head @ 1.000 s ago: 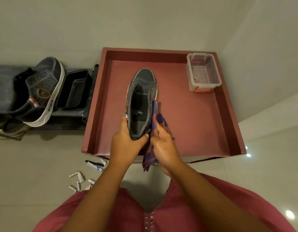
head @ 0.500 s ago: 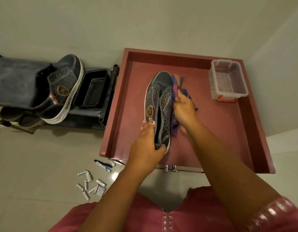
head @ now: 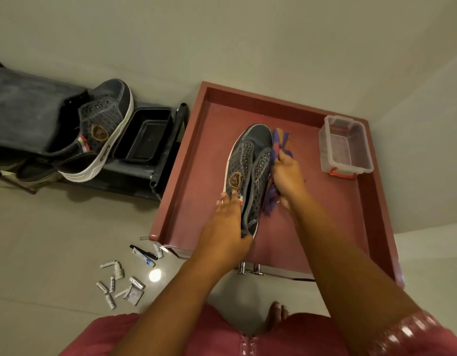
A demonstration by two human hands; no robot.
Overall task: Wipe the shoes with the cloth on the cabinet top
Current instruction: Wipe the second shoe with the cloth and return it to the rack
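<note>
Two hands work one light, floppy-collared shoe (head: 250, 165): left hand (head: 228, 224) grips the stiffer heel, right hand (head: 286, 173) bunches the soft cloth (head: 281, 137) against its side.

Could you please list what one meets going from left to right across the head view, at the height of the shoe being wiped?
Second shoe on the rack → black tray → shoe on the cabinet top → cloth held by the right hand → clear plastic box.
</note>
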